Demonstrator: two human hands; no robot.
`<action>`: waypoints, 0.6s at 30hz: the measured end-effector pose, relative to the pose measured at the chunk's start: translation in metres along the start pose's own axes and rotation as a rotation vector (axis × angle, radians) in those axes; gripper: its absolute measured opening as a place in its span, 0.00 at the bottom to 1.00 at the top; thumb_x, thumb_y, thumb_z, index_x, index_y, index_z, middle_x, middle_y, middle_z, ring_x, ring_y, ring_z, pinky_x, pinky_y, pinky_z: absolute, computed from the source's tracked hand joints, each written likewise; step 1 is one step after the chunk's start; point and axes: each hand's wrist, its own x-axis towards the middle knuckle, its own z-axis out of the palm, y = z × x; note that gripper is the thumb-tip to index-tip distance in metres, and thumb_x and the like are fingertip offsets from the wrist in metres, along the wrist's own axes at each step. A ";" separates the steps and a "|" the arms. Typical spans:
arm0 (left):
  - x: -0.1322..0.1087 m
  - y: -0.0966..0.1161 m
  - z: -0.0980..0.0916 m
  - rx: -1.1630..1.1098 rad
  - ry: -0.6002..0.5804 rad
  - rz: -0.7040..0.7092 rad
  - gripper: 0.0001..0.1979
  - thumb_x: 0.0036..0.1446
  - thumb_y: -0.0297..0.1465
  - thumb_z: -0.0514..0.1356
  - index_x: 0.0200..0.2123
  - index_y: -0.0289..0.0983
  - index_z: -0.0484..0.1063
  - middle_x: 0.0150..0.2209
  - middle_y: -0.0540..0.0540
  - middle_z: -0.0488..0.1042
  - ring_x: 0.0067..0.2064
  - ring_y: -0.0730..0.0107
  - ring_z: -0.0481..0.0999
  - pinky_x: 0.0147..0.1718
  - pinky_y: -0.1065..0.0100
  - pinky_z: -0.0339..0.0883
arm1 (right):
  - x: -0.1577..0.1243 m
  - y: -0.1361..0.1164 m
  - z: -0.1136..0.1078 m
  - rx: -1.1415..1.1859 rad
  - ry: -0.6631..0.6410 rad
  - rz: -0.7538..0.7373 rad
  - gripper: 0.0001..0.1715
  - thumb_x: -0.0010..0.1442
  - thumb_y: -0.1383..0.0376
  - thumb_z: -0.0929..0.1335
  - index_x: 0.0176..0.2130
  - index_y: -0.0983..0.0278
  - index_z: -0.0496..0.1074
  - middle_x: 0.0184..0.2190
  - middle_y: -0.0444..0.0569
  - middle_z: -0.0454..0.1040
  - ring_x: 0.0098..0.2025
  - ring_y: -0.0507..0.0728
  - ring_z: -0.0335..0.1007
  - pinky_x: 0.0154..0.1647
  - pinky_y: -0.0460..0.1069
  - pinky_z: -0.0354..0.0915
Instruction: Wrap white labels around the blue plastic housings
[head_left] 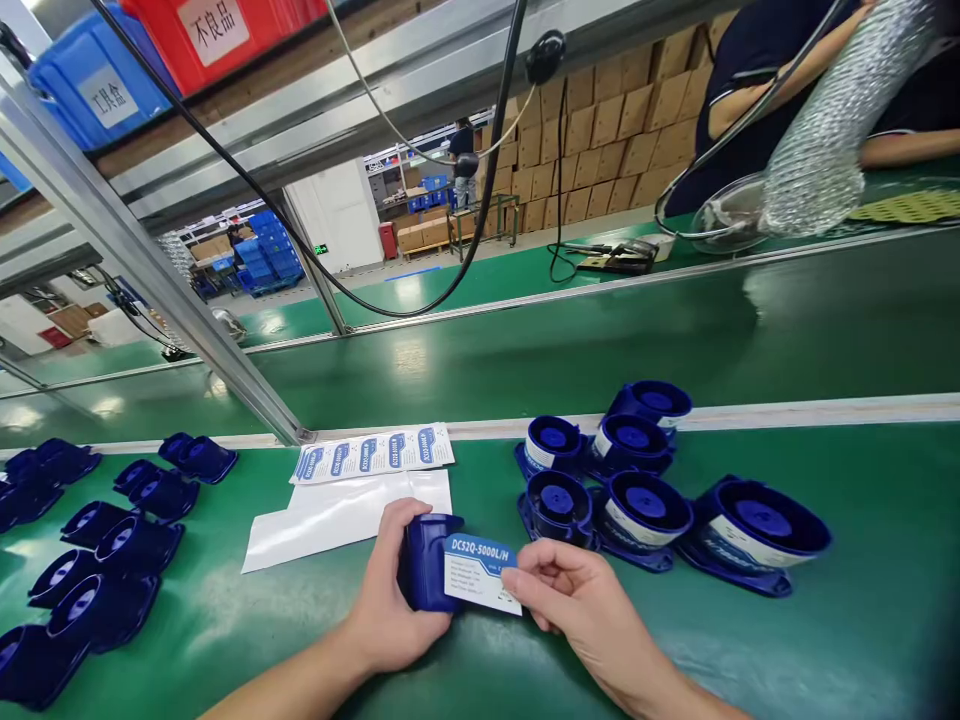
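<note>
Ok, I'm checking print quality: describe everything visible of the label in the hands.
The label is a small rectangular sticker, slightly tilted. It has a blue band on top reading DCS2Q-5000L/H and is white below, with print too small to read. The right hand pinches its right edge. Its left part lies against the blue housing gripped by the left hand.

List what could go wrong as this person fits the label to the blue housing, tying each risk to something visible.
1. The label juts past the blue housing, pinched at its end by the right hand; it may go on crooked or creased.
2. The left hand grips the housing from one side only, so it could twist under pressure.
3. The loose white sheet lies just behind the hands and might get brushed aside.
</note>
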 end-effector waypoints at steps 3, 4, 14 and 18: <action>-0.001 -0.003 0.002 -0.012 -0.035 0.047 0.46 0.39 0.21 0.65 0.64 0.46 0.62 0.61 0.42 0.63 0.62 0.45 0.69 0.65 0.45 0.62 | -0.004 -0.005 0.005 -0.001 0.028 0.000 0.29 0.48 0.43 0.83 0.25 0.63 0.75 0.18 0.41 0.69 0.20 0.50 0.58 0.23 0.47 0.53; -0.001 -0.003 0.002 -0.010 -0.038 0.056 0.46 0.39 0.21 0.65 0.65 0.46 0.62 0.61 0.42 0.63 0.62 0.45 0.69 0.65 0.45 0.61 | -0.005 -0.006 0.006 -0.007 0.031 -0.001 0.30 0.48 0.43 0.83 0.24 0.62 0.75 0.18 0.41 0.69 0.20 0.50 0.58 0.23 0.47 0.53; -0.001 0.001 0.003 -0.002 -0.044 0.032 0.45 0.40 0.19 0.65 0.64 0.45 0.62 0.58 0.42 0.64 0.58 0.48 0.71 0.62 0.49 0.64 | -0.007 -0.008 0.008 -0.023 0.001 0.007 0.28 0.48 0.45 0.83 0.24 0.63 0.75 0.18 0.42 0.70 0.20 0.50 0.58 0.24 0.47 0.52; -0.001 0.004 0.003 0.007 -0.040 0.034 0.44 0.41 0.20 0.65 0.64 0.45 0.63 0.58 0.43 0.64 0.58 0.49 0.71 0.61 0.49 0.64 | -0.007 -0.008 0.007 -0.006 -0.014 0.019 0.25 0.47 0.51 0.85 0.24 0.63 0.76 0.19 0.41 0.70 0.20 0.49 0.58 0.24 0.47 0.51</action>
